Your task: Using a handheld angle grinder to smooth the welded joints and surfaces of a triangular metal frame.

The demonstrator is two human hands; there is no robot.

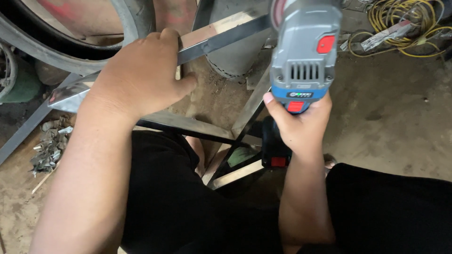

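Two hands are busy in my view. My left hand point(141, 75) lies palm-down over a shiny metal bar point(221, 40), fingers curled over its far edge and thumb stretched along the near side, so the bar runs out from under the hand toward the upper right. My right hand point(299, 124) is wrapped tight around the grip of a grey and blue cordless power tool point(305, 51), whose body rises just above that hand, its front end meeting the bar. A coil of yellow cable point(400, 19) lies well apart on the dirt floor point(391, 113).
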